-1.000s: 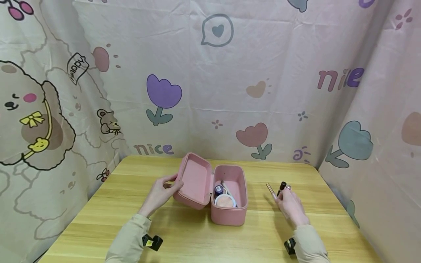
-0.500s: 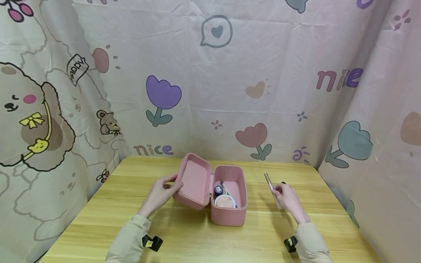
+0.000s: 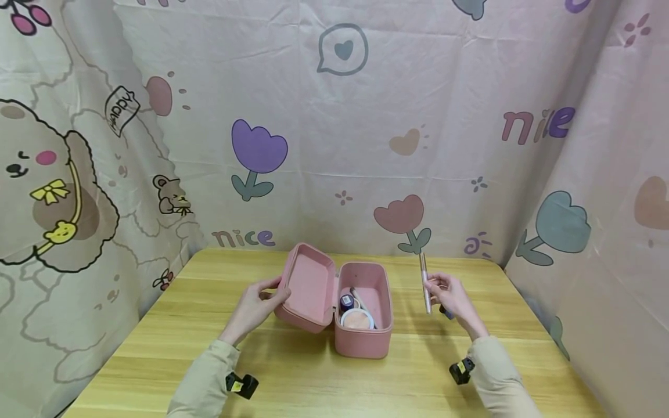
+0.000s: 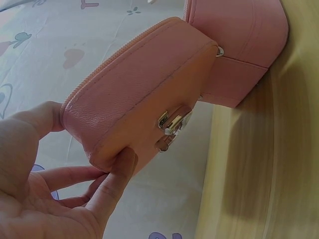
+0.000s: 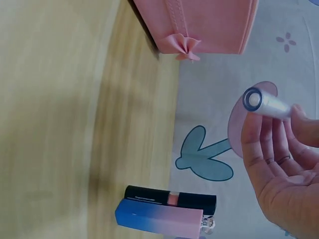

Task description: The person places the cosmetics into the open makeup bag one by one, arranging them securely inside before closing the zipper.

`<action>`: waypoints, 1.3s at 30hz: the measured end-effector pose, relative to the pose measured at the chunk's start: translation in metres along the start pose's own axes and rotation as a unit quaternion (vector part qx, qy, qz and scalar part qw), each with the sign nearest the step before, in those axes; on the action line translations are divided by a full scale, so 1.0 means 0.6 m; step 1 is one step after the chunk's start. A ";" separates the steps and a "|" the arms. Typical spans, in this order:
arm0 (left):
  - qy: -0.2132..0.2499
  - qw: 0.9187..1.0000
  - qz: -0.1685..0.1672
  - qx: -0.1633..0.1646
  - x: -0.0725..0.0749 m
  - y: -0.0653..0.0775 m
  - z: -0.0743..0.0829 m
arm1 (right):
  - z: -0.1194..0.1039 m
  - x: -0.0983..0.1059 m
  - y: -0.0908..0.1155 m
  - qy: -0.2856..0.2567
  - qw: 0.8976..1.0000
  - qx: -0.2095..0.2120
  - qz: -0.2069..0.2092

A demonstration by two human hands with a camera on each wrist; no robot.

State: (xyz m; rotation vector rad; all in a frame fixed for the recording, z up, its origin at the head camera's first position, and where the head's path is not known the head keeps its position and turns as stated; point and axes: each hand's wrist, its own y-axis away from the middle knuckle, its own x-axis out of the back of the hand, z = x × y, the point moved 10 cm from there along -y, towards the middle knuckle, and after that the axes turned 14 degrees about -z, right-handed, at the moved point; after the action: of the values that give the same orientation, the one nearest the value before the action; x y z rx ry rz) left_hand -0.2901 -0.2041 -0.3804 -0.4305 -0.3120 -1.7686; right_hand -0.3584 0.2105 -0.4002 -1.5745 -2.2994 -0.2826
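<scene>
My left hand (image 3: 252, 309) pinches the edge of the tilted lid (image 3: 312, 285) of a pink cosmetic case (image 3: 363, 343); thumb and fingers lie on either side in the left wrist view. Inside the case lie a round pale pink powder puff or compact (image 3: 357, 320), a small dark blue jar (image 3: 346, 302) and a thin light stick. Right of the case, my right hand (image 3: 452, 299) pinches a slim pale cosmetic tube (image 3: 425, 287) with a rose-gold upper part, held nearly upright above the table. Its round end faces the camera in the right wrist view.
Below my right hand, a black tube (image 5: 192, 200) and a blue-to-pink lipstick (image 5: 157, 217) lie side by side on the wooden table (image 3: 292, 383). A patterned curtain (image 3: 334, 145) hangs behind the table and at both sides.
My right hand has lifted the slim tube off the table, turned it more upright and shifted slightly left, uncovering the items beneath. My left hand keeps its hold on the lid.
</scene>
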 end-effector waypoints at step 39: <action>-0.008 1.000 -0.004 0.008 0.000 0.002 0.003 | -0.128 -0.072 -0.107 0.003 0.987 0.029 -0.161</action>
State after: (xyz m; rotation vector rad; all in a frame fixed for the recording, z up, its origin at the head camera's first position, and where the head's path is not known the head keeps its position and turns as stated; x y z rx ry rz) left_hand -0.2884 -0.2035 -0.3786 -0.4332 -0.3391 -1.7695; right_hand -0.3913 0.1233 -0.3443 -1.1697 -2.5285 -0.2936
